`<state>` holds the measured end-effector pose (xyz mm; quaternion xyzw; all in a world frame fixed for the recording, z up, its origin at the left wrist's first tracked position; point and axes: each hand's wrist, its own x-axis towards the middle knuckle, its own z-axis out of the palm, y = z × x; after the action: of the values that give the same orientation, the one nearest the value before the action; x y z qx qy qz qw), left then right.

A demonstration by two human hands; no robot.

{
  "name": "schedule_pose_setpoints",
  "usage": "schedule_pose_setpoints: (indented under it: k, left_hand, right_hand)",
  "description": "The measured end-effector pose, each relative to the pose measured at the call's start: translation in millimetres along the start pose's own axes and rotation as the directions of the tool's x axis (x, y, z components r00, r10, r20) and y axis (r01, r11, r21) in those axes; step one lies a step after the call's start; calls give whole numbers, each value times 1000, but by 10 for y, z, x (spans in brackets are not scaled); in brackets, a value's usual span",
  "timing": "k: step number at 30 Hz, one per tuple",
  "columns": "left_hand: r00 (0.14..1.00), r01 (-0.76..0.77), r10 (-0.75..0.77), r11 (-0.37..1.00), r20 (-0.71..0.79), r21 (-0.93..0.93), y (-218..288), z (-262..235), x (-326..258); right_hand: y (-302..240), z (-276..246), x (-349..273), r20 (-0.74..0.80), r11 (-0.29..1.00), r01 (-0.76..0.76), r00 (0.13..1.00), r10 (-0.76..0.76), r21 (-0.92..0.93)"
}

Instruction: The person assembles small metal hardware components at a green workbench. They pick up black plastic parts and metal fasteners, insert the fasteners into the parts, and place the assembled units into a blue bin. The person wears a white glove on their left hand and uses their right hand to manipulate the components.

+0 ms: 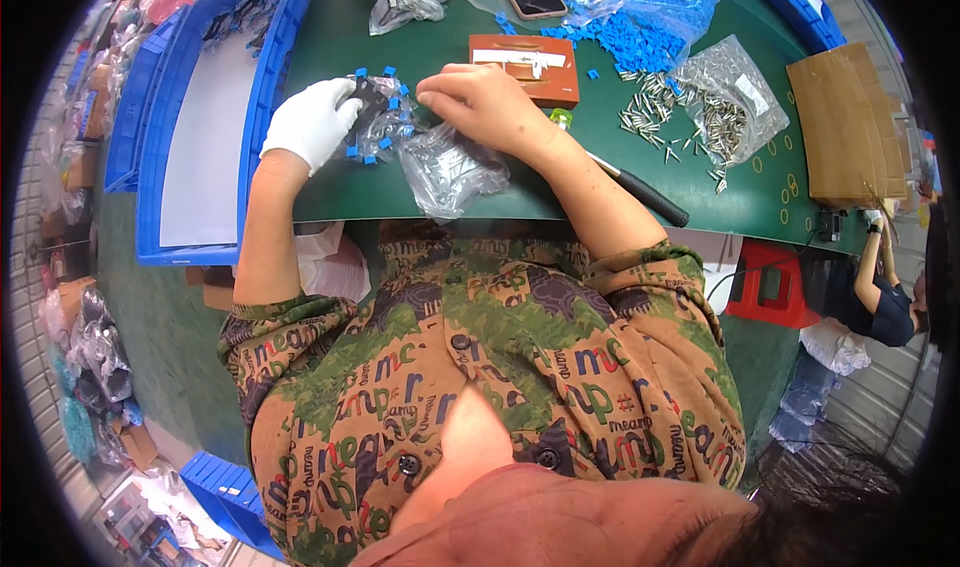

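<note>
Together, gloved left hand (310, 122) grip closed on dark part (368, 102), bare right hand (480, 102) fingertips pinched beside it

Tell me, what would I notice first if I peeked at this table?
Probably the two hands in the middle of the green table: the left hand in a white glove and the bare right hand meet over a small dark part ringed by little blue plastic squares. Next, the heap of bright blue plastic pieces at the far edge, and the scattered shiny metal pins to the right.
</note>
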<state>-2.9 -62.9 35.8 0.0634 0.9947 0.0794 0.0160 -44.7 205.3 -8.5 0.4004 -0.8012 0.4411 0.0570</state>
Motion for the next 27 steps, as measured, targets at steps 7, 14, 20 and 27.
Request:
schedule_pose_setpoints:
  k: [7, 14, 20, 27]
  left_hand:
    - [1000, -2, 2, 1000, 2, -28, 48, -30, -42]
    - [1000, -9, 9, 999, 5, -36, 65, -14, -31]
    - [1000, 1, 0, 1000, 24, -29, 96, -26, -41]
    - [997, 20, -21, 1000, 72, 2, 90, -54, 23]
  right_hand:
    - [-114, -148, 460, 142, 955, -208, 960, 240, -214]
    - [223, 124, 735, 309, 920, -299, 876, 370, -251]
    - [114, 53, 699, 383, 928, -368, 850, 362, -60]
    - [290, 140, 605, 317, 956, -276, 902, 293, -99]
